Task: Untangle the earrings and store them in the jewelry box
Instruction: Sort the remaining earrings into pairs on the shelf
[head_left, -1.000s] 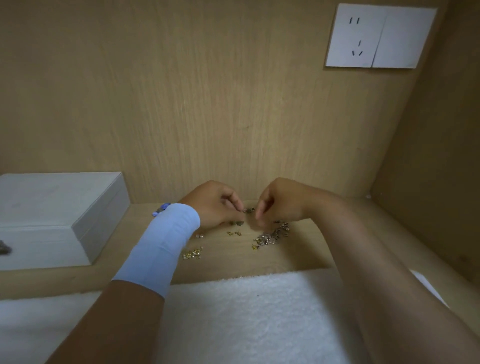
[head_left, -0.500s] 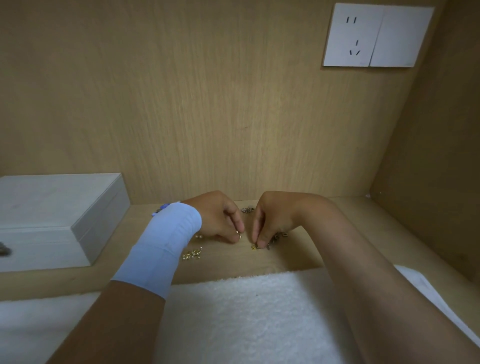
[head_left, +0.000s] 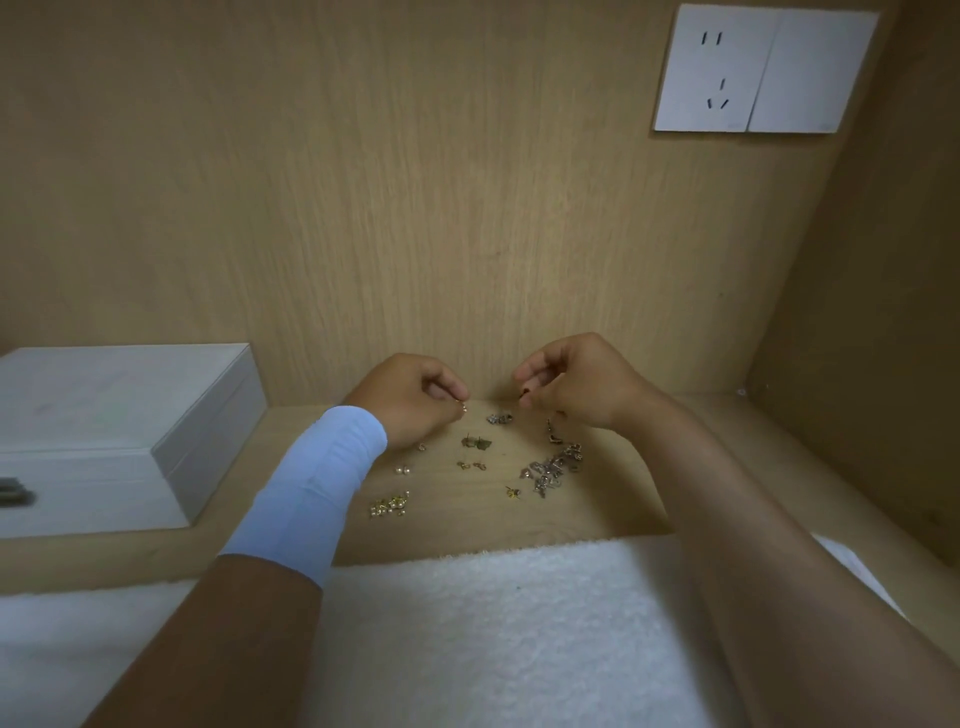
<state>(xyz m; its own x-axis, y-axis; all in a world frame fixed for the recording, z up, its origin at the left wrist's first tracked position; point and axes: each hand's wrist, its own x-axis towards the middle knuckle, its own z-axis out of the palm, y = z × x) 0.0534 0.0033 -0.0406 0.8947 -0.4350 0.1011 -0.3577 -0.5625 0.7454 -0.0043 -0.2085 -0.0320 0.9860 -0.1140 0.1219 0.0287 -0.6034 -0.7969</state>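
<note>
Head view: both hands are raised just above the wooden bench (head_left: 597, 514), close to the back wall (head_left: 415, 208). The left hand (head_left: 410, 400) is curled, and a small pale earring (head_left: 462, 409) is pinched between thumb and forefinger. The right hand (head_left: 576, 384) is curled too, and a small dark piece (head_left: 525, 393) is gripped at its fingertips; what kind of piece cannot be told. The two hands are held apart, with no link seen between them. A light blue sleeve (head_left: 306, 499) is worn on the left wrist. Loose earrings are scattered on the bench below the hands: a silver tangled cluster (head_left: 553, 467) under the right wrist, a gold cluster (head_left: 389, 505) beside the sleeve, a pearl pair (head_left: 402, 470), a dark green stud (head_left: 477, 442), a small silver piece (head_left: 500, 418). The white jewelry box (head_left: 130, 431) is set at the left, lid closed, well apart from the earrings. A white towel (head_left: 493, 634) is laid along the near edge. A wall socket (head_left: 763, 70) is mounted top right.
</note>
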